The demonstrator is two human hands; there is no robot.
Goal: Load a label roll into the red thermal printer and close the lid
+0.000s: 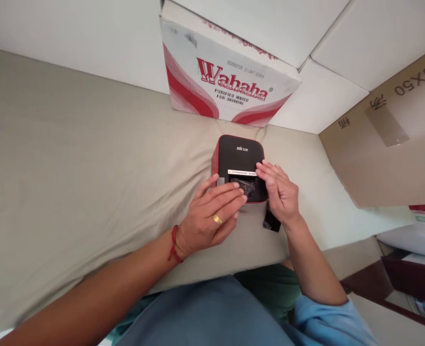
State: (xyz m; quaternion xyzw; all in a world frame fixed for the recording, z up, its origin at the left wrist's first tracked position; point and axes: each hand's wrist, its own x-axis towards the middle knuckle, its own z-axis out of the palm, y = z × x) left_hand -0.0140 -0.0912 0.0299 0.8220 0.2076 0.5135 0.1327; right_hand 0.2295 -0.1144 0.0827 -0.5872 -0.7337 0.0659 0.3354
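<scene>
A small boxy device (pixel 239 156) with a black top and red sides sits on the beige sheet. A white warning label (pixel 242 172) crosses its top, above a recess with dark, shiny clear material (pixel 249 185). My left hand (pixel 216 211), with a gold ring and red wrist cord, lies over the near left part, fingers stretched out and fingertips at the recess. At the device's right edge, my right hand (pixel 280 190) touches the top with extended fingers; its palm side is partly hidden. Below that hand lies a small black object (pixel 271 219), partly covered.
A white and red Wahaha water carton (pixel 230 72) stands behind the device against the white wall. To the right is a large brown cardboard box (pixel 389 129). The sheet's near edge (pixel 183 271) runs beside my lap, and dark red shelving (pixel 412 281) is at lower right.
</scene>
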